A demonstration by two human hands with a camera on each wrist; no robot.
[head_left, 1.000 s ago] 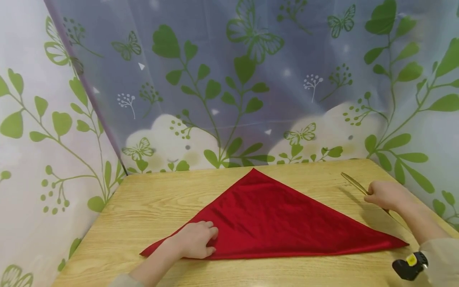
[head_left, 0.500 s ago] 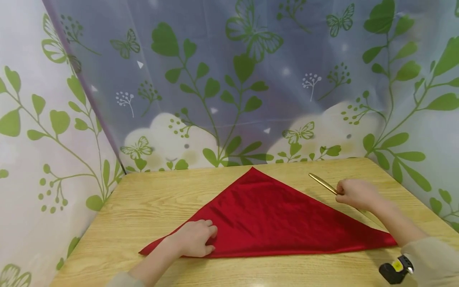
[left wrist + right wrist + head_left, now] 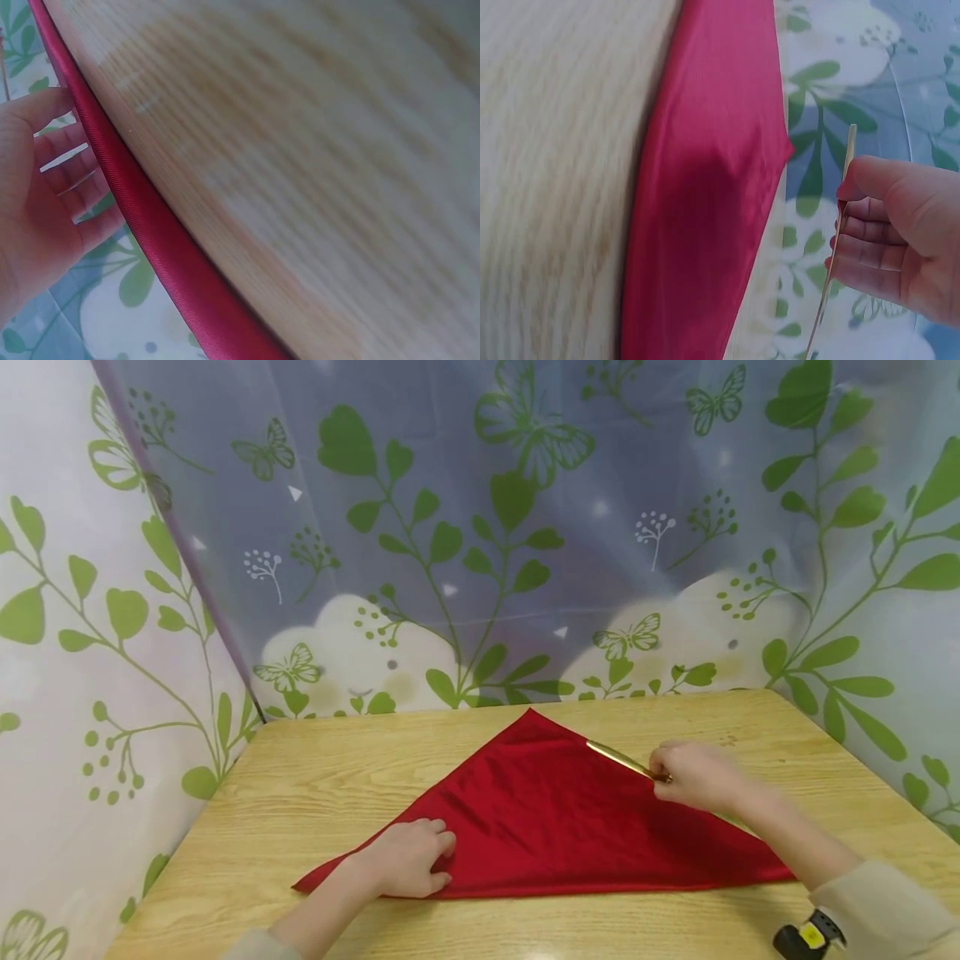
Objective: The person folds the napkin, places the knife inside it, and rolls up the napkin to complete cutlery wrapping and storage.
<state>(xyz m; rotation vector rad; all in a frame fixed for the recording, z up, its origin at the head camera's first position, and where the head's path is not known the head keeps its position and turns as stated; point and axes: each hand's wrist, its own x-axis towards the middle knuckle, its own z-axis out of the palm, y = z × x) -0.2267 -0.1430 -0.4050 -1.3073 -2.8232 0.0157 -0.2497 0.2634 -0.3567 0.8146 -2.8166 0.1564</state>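
Note:
A red satin cloth, folded into a triangle, lies on the table with its peak pointing away from me. My left hand rests on its left part; in the left wrist view the fingers are loosely extended just past the cloth's long edge. Above the right slope of the triangle, my right hand holds a slim gold table knife by pinching it between thumb and fingers. One end points forward and left, while the rest runs back beneath the hand. From the right wrist the knife shows edge-on.
The wood-grain table reaches back to a blue-grey curtain printed with leaves and butterflies. Pale printed side panels flank it. A black device with a yellow label sits at the right wrist.
My right hand has carried the gold table knife leftward from the table's right side until it overlaps the cloth's right slope. The left hand has stayed where it was.

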